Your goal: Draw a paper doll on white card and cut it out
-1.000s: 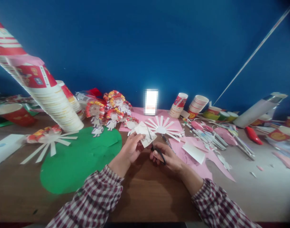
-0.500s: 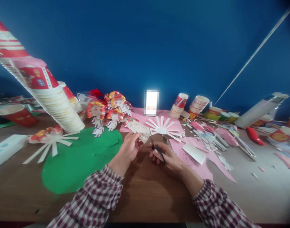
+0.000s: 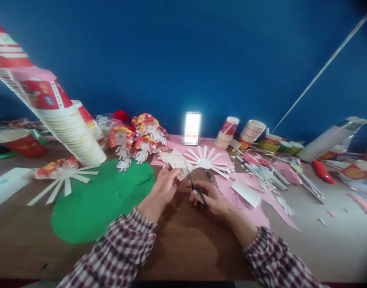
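Note:
Between thumb and fingers my left hand (image 3: 165, 186) pinches a piece of off-white paper (image 3: 176, 160) with drawn lines on it. My right hand (image 3: 209, 196) grips black-handled scissors (image 3: 202, 197), whose blades reach up to the right edge of that paper. Whether the blades are closed on it I cannot make out. Just beyond lies a white paper cut into radiating strips (image 3: 204, 164), on a pink sheet (image 3: 162, 159). Left of my left hand is a green paper sheet (image 3: 102, 204), with paper figures in red and yellow frills (image 3: 121, 140) behind it.
Tall stacked paper cups (image 3: 72, 132) lean in at the left, near a second strip-cut paper (image 3: 67, 186). Shorter cup stacks (image 3: 227, 134) stand at the back right. Pink paper scraps (image 3: 240, 208), pens (image 3: 273, 176) and a red marker-like object (image 3: 323, 172) litter the right side. A bright phone-like screen (image 3: 191, 128), blurred, stands at the back.
The paper in my left hand has turned and tilted upward a little. The scissors have shifted slightly left against its edge. Both hands keep their hold.

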`<state>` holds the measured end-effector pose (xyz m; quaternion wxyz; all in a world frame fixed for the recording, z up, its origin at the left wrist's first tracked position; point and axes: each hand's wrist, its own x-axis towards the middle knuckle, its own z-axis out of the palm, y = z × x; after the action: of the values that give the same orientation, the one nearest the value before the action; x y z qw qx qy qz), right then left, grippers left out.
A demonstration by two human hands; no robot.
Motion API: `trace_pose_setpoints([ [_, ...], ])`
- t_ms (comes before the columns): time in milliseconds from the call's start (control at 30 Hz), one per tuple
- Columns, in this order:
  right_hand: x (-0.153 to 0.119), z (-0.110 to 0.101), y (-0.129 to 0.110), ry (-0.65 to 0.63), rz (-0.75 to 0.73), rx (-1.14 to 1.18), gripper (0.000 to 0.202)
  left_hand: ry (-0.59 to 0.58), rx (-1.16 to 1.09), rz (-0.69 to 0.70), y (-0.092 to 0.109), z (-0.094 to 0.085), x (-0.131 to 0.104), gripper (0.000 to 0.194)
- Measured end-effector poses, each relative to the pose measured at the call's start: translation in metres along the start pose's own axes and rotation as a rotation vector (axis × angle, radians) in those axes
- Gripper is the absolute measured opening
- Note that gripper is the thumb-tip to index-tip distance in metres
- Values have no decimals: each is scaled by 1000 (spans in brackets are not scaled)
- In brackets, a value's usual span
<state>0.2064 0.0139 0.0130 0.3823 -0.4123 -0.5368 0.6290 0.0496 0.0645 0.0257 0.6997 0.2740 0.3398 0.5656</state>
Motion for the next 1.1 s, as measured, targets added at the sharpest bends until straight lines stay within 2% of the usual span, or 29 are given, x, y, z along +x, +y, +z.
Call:
trace_pose_setpoints([
  [300,0,0,0,-6,26,-5,47,11,-13,15,2,0,0,29],
  [567,1,-1,-2,-5,55,-75,47,92,6,41,2,-2,3,30],
  [767,1,-1,-3,-11,31,-131,46,85,-7,37,3,0,2,30],
  [1100,1,-5,3,-10,7,-143,42,5,-9,32,-1,0,3,40],
])
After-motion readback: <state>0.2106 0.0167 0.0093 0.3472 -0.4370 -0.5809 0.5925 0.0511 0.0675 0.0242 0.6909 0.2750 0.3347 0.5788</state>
